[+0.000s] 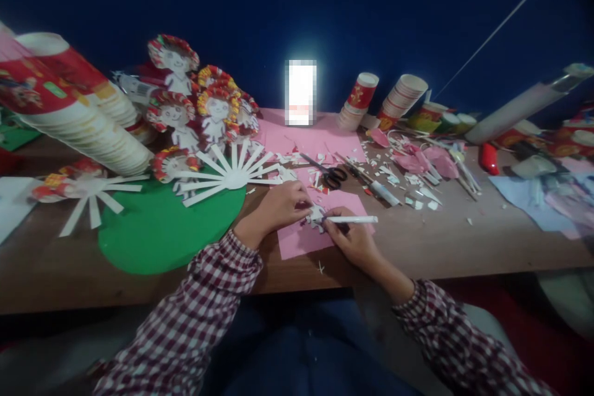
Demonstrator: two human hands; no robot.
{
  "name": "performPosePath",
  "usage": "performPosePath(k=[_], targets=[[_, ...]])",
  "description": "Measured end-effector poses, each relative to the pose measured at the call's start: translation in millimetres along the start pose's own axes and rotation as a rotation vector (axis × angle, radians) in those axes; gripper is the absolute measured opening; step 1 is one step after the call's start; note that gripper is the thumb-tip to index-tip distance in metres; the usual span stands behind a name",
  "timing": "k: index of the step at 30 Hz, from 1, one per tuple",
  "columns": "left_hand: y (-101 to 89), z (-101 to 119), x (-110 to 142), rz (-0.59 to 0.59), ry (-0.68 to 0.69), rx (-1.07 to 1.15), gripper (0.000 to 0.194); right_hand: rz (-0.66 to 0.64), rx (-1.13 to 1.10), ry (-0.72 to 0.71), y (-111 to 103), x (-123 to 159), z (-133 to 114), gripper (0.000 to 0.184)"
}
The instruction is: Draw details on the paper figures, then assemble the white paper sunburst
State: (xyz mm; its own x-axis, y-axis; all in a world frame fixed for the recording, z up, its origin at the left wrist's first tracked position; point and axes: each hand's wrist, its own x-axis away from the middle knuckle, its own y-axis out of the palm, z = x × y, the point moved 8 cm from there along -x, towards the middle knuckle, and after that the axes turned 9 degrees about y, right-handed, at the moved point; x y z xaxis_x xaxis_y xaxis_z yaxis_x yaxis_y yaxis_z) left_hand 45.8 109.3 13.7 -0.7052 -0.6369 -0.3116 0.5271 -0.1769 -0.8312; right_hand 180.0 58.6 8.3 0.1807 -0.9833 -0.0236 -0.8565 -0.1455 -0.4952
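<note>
My right hand point(350, 238) is closed round a white marker pen point(357, 219), its barrel pointing right and its tip end near a small white paper cutout point(316, 215). With fingers bent, my left hand point(288, 203) grips the cutout's upper left edge. Dark marks show on the cutout, too small to read. Beneath both hands lies a pink paper sheet point(292, 246). Black-handled scissors point(331, 176) rest just beyond the hands. To the left, a white paper cup cut into spread strips point(236, 178) lies partly on a green round sheet point(171, 238).
Stacked paper cups point(88, 117) lean at the left, beside several paper dolls point(216, 108) with red and yellow frills. A bright phone point(301, 93) stands at the back. More cup stacks point(401, 99), paper scraps point(420, 192) and a red object point(489, 159) lie to the right.
</note>
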Motion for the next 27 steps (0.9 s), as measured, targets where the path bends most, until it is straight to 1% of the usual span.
performPosePath(k=[7, 13, 27], targets=[[1.9, -1.8, 0.6, 0.004, -0.002, 0.025, 0.016, -0.021, 0.038, 0.019, 3.5, -1.0, 2.1, 0.014], [0.4, -0.2, -0.6, -0.003, -0.003, 0.015, 0.016, -0.021, 0.051, 0.019, 3.8, -1.6, -1.0, 0.014], [-0.1, 0.6, -1.8, -0.026, -0.023, 0.005, 0.018, -0.012, 0.055, 0.035, 3.4, -1.9, 0.8, 0.013]])
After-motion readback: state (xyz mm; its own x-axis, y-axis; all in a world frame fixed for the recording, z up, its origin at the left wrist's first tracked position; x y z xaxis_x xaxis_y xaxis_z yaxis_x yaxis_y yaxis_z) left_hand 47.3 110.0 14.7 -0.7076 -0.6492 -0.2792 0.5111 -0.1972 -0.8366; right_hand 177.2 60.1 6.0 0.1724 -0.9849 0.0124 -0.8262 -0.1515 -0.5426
